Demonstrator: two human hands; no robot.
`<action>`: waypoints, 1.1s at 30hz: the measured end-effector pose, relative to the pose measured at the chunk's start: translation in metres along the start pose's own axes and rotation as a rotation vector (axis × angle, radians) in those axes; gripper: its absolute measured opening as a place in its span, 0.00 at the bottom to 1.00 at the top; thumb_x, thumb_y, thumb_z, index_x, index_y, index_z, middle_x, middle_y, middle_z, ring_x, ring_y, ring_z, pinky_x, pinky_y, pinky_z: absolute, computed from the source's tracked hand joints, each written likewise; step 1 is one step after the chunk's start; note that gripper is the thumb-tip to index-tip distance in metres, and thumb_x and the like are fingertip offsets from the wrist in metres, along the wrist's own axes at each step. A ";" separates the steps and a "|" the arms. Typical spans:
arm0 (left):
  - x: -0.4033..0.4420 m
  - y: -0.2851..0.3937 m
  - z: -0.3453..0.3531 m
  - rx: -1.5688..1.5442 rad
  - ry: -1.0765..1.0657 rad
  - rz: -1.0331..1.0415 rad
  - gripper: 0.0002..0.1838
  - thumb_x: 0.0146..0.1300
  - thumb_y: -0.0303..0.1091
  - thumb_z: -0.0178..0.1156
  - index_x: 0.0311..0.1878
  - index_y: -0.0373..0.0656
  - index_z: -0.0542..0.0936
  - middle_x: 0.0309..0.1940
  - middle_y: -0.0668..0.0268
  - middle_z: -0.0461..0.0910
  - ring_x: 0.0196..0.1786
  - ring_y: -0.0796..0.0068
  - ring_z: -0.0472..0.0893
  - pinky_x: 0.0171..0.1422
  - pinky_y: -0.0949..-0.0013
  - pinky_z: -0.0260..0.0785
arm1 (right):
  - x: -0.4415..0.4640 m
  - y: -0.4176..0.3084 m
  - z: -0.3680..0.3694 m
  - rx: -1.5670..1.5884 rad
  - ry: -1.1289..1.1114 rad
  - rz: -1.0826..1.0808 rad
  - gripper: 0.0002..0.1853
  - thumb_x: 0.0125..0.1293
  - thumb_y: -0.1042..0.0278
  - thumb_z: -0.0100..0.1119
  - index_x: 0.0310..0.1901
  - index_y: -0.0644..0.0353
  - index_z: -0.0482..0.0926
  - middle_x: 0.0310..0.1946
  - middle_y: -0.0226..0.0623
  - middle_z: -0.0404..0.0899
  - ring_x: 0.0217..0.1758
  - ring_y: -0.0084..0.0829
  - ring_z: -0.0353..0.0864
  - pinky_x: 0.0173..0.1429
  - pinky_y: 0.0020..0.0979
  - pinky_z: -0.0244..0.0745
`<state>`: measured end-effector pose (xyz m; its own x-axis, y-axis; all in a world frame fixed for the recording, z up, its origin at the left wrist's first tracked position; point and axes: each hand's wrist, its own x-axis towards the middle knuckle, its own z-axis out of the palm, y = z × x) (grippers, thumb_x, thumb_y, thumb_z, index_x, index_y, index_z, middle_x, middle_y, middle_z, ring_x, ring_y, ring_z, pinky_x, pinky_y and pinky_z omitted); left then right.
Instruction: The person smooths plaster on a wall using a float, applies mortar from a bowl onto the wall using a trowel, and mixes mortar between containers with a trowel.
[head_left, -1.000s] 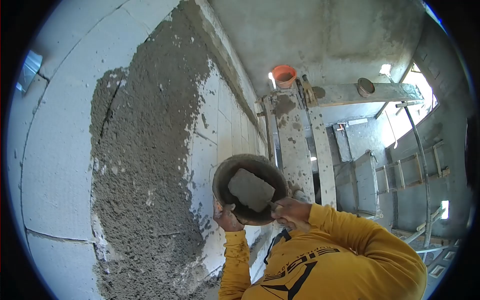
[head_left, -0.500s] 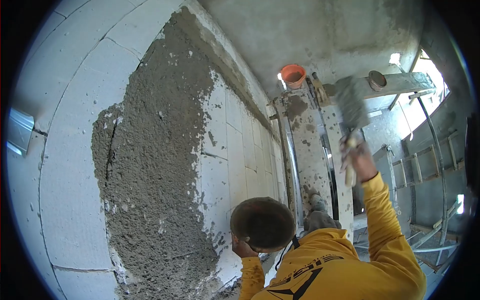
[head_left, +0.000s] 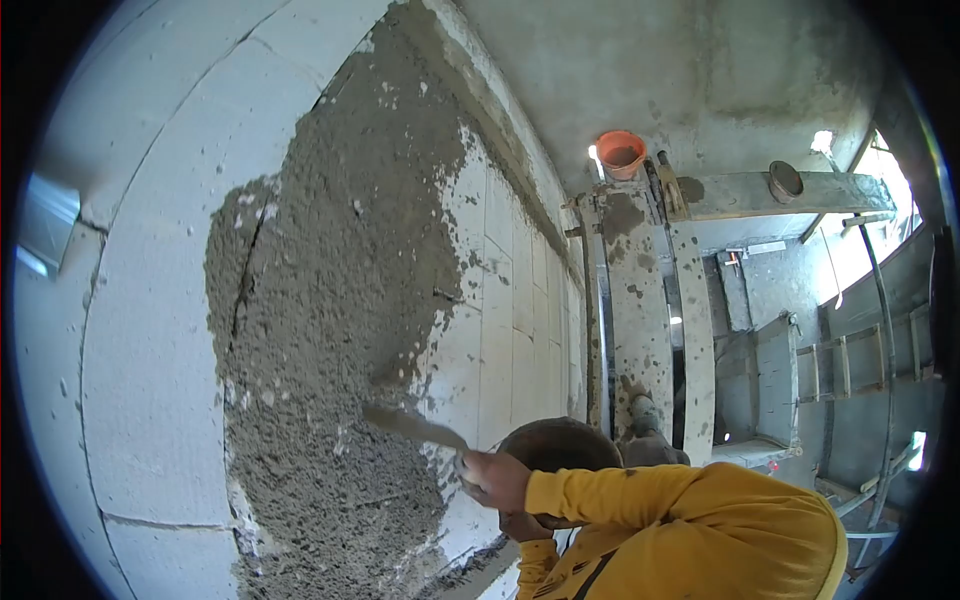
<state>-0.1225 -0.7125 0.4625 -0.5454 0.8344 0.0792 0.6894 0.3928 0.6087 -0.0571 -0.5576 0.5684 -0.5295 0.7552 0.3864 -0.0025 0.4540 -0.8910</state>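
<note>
My right hand (head_left: 497,480) is closed round the handle of a trowel (head_left: 415,426), whose blade lies edge-on near the grey mortar on the wall (head_left: 310,330). Wet mortar covers a broad rough patch of the white block wall (head_left: 150,400), with a dark crack at its upper left. Below the right forearm, my left hand (head_left: 524,526) holds the rim of a dark round bowl (head_left: 560,445). The sleeve hides part of the bowl, and its contents cannot be made out.
Splattered planks (head_left: 636,300) run away along the wall, a foot (head_left: 645,415) on them. At their far end stands an orange bucket (head_left: 621,155). A small bowl (head_left: 785,181) sits on a cross plank. Poles and a wooden ladder (head_left: 845,365) are at the right.
My right hand has swung the trowel from the right across to the wall. Fresh mortar shows on the right part of the patch. The bowl now sits lower in view, partly behind my arm.
</note>
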 end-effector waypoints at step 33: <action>0.062 0.102 -0.047 -0.981 -0.157 0.219 0.37 0.46 0.15 0.52 0.67 0.24 0.73 0.64 0.51 0.78 0.65 0.60 0.78 0.74 0.62 0.65 | -0.128 -0.054 -0.125 -0.810 -0.497 0.490 0.15 0.66 0.65 0.53 0.45 0.69 0.82 0.43 0.52 0.83 0.46 0.49 0.87 0.46 0.47 0.84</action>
<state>-0.1085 -0.6389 0.5661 -0.3366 0.9191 0.2048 0.0328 -0.2059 0.9780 0.1173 -0.6199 0.5968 -0.6064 0.7463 -0.2745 0.7720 0.4697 -0.4283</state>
